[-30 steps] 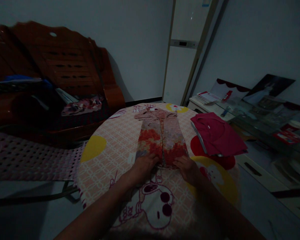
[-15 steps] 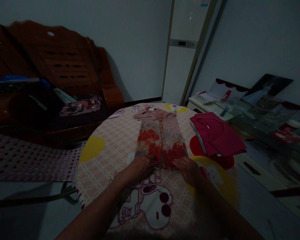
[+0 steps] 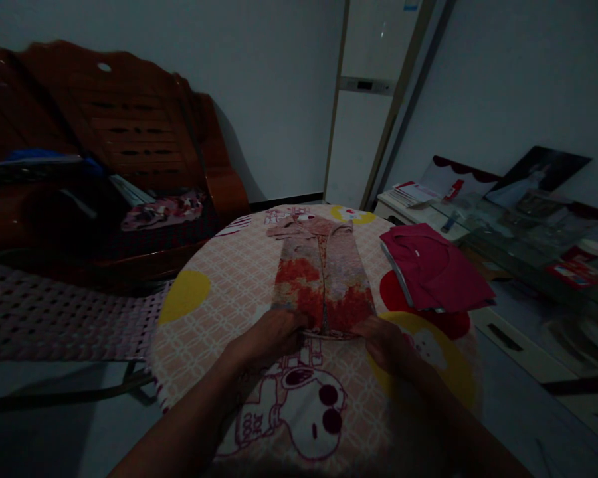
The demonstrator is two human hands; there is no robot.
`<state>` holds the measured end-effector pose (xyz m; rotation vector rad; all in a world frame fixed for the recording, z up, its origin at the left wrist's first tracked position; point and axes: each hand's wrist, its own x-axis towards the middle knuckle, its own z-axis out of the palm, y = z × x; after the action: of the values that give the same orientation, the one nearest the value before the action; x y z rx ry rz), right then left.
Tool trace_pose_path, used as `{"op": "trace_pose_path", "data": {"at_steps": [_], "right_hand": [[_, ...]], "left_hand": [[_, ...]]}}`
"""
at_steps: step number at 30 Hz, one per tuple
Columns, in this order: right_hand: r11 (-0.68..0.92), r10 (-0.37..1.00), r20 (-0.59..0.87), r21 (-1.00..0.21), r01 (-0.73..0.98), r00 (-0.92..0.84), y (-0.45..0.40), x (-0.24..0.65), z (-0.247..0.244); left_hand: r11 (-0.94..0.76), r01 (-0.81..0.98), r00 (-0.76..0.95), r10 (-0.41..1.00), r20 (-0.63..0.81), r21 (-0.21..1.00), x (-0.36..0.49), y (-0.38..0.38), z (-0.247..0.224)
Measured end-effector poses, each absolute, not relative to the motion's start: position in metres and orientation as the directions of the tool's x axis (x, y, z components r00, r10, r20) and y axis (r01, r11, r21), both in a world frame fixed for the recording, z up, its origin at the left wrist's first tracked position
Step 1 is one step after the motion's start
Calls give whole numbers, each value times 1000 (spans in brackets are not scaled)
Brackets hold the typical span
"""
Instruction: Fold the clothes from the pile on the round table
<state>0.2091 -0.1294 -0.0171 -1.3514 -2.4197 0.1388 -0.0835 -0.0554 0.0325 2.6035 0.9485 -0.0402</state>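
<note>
A pinkish-grey top (image 3: 323, 272) with red-orange patches lies narrow on the round table, its sides folded in toward a centre line and its neck end away from me. My left hand (image 3: 279, 332) is closed on the near left corner of its hem. At the near right corner, my right hand (image 3: 383, 340) pinches the same hem. The near edge looks slightly raised between the two hands. Right of the top is a folded magenta shirt (image 3: 431, 265), with a lighter cloth showing under its left edge.
A cartoon-print cloth (image 3: 239, 292) covers the table. Beyond it at left stand a wooden bench (image 3: 129, 133) and a woven seat (image 3: 70, 312). A glass-topped cabinet (image 3: 518, 245) with papers and boxes runs along the right. A tall white air conditioner (image 3: 361, 139) stands behind.
My fingers have curled from lying near the hem to gripping its corners. My right hand has shifted slightly right, and the near edge of the top looks tauter.
</note>
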Motion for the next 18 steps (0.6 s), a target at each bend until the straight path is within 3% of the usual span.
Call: {"op": "trace_pose_path", "data": {"at_steps": [4,8,10,12,15,18], "right_hand": [[452,890,194,-277,848,-412,-107,213,-4],[374,923,182,-228,899,-338,-47,213,27],[266,944,246,-174,948,-219,-13,211,43],[184,932,338,-137,973,-129,11,207,55],[166,912,398,-129,978,-103,20,198,54],[269,923,314,-120,956,-220,4,189,33]], "left_hand": [[-724,602,788,607,-102,336,-82,-34,43],[-693,698,713,697,-80,179,-65,20,65],[-630,773,633,774,-14,81,-54,49,75],[-578,815,568,810,147,36,-45,69,79],[-607,791,564,773,291,78,-41,73,72],[-665,731,644,747,164,155,-46,55,48]]}}
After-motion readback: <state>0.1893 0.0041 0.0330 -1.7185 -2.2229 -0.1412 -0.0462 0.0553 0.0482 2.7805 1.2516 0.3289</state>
